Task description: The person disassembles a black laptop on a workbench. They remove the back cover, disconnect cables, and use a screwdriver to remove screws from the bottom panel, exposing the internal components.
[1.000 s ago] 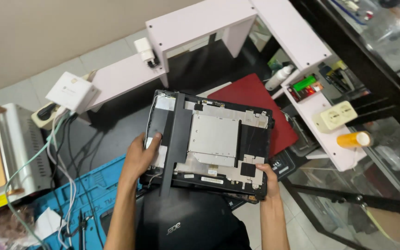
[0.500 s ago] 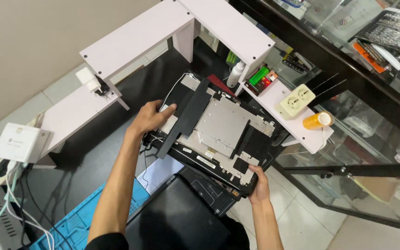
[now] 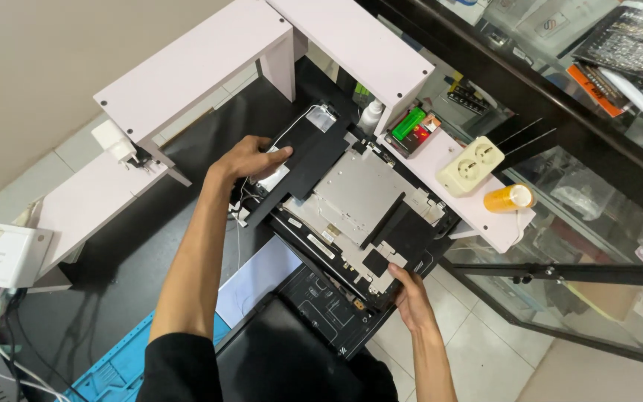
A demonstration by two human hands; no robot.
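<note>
The left hand [image 3: 251, 158] lies flat, fingers together, pressed on the far corner of a black, opened laptop chassis with a bare silver metal plate [image 3: 351, 212], while the right hand [image 3: 411, 294] clamps the near corner, thumb on top and fingers curled beneath the edge. The chassis lies tilted across a black work mat [image 3: 150, 231], its far end tucked just under a pale pink L-shaped shelf [image 3: 210, 71] whose leg stands close beside the left hand. A flat black strip [image 3: 303, 175] lies diagonally over the chassis from the left hand's fingertips. Beneath the near end sits a black flat panel [image 3: 321, 309], partly over a blue mat [image 3: 117, 368]. On the shelf's lower ledge, just right of the chassis, stand a cream double socket [image 3: 472, 165], an orange cylindrical bottle lying on its side [image 3: 509, 198], a green and red small box [image 3: 411, 125] and a white bottle [image 3: 370, 115]. A white adapter [image 3: 115, 140] clings to the shelf at left; a white box [image 3: 3, 254] with cables sits well apart. A glass display case [image 3: 597, 186] hems in the right side.
</note>
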